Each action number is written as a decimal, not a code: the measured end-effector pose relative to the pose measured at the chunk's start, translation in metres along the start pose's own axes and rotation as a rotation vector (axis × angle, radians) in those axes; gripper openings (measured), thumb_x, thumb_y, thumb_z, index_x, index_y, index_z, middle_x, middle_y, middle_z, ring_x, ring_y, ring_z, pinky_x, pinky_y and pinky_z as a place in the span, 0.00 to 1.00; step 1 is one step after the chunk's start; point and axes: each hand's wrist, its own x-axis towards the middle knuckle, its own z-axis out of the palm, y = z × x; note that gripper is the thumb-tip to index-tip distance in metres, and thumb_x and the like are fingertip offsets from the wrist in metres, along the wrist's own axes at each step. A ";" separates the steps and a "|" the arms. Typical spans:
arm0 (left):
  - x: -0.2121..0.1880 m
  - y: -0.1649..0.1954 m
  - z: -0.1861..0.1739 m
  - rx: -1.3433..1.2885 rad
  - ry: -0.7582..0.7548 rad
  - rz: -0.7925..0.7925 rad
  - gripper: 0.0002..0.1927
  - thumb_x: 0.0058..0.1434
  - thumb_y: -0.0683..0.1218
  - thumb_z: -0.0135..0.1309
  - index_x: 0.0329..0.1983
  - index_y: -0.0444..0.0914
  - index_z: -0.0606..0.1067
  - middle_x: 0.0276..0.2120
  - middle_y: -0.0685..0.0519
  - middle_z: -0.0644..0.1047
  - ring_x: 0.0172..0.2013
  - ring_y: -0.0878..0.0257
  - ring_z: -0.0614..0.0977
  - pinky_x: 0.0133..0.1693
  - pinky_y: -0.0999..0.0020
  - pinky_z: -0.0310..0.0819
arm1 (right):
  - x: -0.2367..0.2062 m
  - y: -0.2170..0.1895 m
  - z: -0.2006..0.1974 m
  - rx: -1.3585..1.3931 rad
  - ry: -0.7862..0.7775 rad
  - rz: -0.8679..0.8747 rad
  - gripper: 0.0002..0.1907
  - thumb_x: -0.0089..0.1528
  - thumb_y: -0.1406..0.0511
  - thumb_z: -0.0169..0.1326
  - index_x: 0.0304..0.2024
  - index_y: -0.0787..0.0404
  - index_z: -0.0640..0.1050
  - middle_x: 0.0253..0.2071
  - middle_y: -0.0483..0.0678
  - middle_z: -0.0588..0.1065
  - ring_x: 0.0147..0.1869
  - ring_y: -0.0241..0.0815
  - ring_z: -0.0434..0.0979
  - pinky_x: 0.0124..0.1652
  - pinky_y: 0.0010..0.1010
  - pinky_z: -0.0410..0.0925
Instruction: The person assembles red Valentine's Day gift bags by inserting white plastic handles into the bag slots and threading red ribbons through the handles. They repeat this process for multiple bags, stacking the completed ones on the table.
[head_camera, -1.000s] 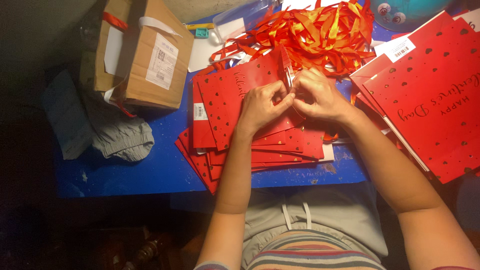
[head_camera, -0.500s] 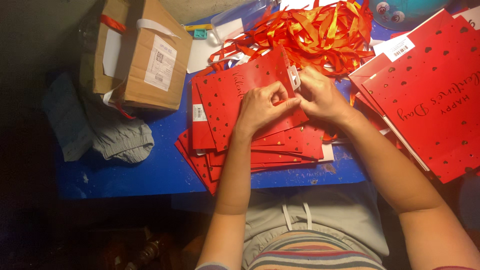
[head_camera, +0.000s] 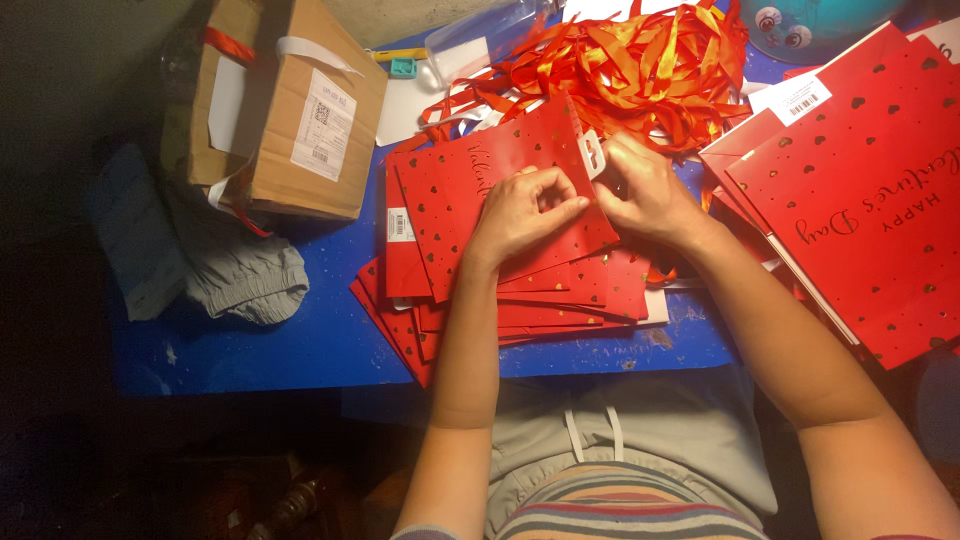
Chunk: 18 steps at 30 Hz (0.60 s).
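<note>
Head cam, looking straight down: both hands meet at the upper edge of the top red gift bag (head_camera: 500, 200), which lies flat on a stack of the same bags in the middle of the frame, on the blue table (head_camera: 300, 340). The bag's long axis runs tilted, lower left to upper right. The left hand (head_camera: 525, 212) sits curled on the bag, grip pressed together, pinching its edge. The right hand (head_camera: 650, 195) is just beside it, fingers closed around the small white tag (head_camera: 594, 152) at the bag's top edge. Both forearms come up from the bottom. A heap of orange-red ribbons (head_camera: 640, 60) lies right above the hands, a cardboard box (head_camera: 290, 110) sits upper left.
</note>
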 end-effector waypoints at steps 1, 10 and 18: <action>0.000 -0.002 0.001 -0.016 -0.006 -0.027 0.13 0.57 0.54 0.64 0.29 0.40 0.78 0.21 0.60 0.75 0.22 0.71 0.74 0.27 0.70 0.68 | 0.000 0.001 -0.002 0.024 -0.020 -0.009 0.13 0.59 0.70 0.55 0.46 0.67 0.72 0.43 0.57 0.71 0.49 0.57 0.73 0.48 0.40 0.67; 0.001 -0.006 0.002 -0.226 -0.040 -0.142 0.09 0.61 0.48 0.64 0.34 0.38 0.77 0.21 0.60 0.78 0.23 0.76 0.77 0.28 0.76 0.69 | -0.003 0.012 0.005 -0.082 -0.044 0.113 0.09 0.60 0.68 0.58 0.38 0.66 0.72 0.36 0.57 0.73 0.43 0.55 0.74 0.43 0.41 0.67; 0.001 -0.003 0.002 -0.269 -0.049 -0.188 0.08 0.61 0.46 0.63 0.35 0.38 0.78 0.20 0.60 0.77 0.23 0.76 0.77 0.27 0.76 0.70 | -0.001 -0.001 0.003 -0.032 0.047 0.176 0.10 0.62 0.70 0.56 0.46 0.65 0.77 0.37 0.56 0.70 0.41 0.51 0.75 0.43 0.38 0.68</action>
